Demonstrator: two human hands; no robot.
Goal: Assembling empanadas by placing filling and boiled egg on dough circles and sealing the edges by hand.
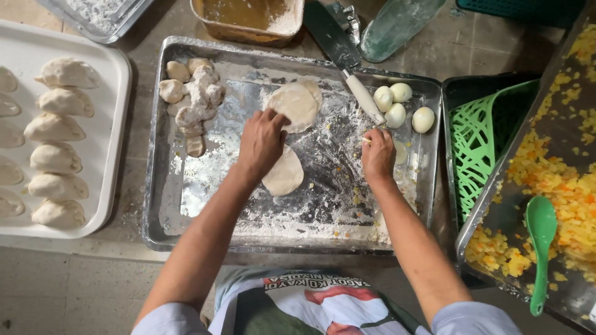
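On the white tray (115,124) at the left, the folded dumplings (56,127) run off the picture's edge, so their count cannot be told. In the floured steel tray (155,205), raw dough lumps (195,102) sit piled toward its far left corner, touching one another; they look likely to stick together. The left hand (262,141) presses its fingertips onto the near edge of a flattened dough round (297,105), thumb and fingers closing as if to lift it; thin dough like this could stretch or tear if pulled from one edge. A second round (284,174) lies partly under that wrist. The right hand (377,154) is curled, pinching something small that cannot be made out. Peeled eggs (397,102) rest loose at the far right corner and could roll. The yellow filling (559,186) with its green spoon (540,248) is cut off at the right.
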